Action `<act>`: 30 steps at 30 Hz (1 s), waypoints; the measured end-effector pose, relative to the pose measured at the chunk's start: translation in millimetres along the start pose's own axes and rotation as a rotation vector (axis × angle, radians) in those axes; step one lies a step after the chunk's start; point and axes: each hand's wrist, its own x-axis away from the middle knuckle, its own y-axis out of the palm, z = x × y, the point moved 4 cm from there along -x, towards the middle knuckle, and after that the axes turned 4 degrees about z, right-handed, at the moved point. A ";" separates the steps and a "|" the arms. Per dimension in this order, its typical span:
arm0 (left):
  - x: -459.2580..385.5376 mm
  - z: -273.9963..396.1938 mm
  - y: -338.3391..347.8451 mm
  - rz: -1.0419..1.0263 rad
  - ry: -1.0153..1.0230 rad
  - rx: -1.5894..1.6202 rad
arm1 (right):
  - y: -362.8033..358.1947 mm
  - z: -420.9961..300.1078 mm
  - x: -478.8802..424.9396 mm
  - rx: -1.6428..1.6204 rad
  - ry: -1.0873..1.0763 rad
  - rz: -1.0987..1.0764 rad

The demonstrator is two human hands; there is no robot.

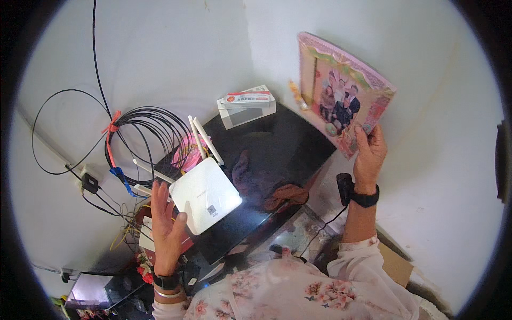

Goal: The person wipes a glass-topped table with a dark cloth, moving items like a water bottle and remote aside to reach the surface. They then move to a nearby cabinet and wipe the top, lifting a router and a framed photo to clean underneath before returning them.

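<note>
My right hand (370, 152) grips the lower corner of a framed photograph (340, 92) with a pink, decorated border, raised beside the wall. A group of people shows in the picture. My left hand (166, 224) has its fingers apart and holds nothing visible. It is beside a white Wi-Fi router (206, 194) with several antennas; whether it touches the router I cannot tell. The router sits on a glossy black tabletop (280, 140). A brown cloth-like item (286, 196), perhaps a reflection in part, shows near the front edge.
A white box (248, 114) bears a small red-and-white carton (246, 99) at the back corner. Coiled black cable (150, 116) hangs at left, by a wall socket (89, 174) with a black adapter. A screen (88, 290) stands at lower left; a cardboard piece (394, 260) lies at right.
</note>
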 end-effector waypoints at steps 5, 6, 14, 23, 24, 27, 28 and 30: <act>-18.7 15.3 24.1 -0.110 0.070 0.109 | 51.4 -29.2 28.3 -0.332 0.337 -0.344; -19.4 8.2 18.5 -0.114 0.082 0.146 | 69.7 -27.8 42.1 -0.412 0.463 -0.428; 27.9 -37.3 -65.4 0.075 -0.033 0.481 | 185.4 -26.0 107.8 -0.667 0.798 -0.917; 86.1 -44.7 -91.6 0.474 -0.088 0.836 | 195.9 125.0 -62.9 0.801 -0.134 -1.388; 89.8 -54.3 -109.1 0.443 -0.065 0.858 | 200.5 152.5 -61.0 0.818 -0.037 -1.340; 107.5 -80.1 -136.6 0.427 -0.020 0.931 | 205.8 215.7 -84.4 0.834 0.065 -1.166; 119.2 -84.5 -148.4 0.474 -0.027 0.923 | 211.4 230.1 -88.4 0.802 0.084 -1.110; 137.8 -104.3 -164.7 0.609 -0.065 0.929 | 215.0 234.4 -94.6 0.877 -0.025 -1.072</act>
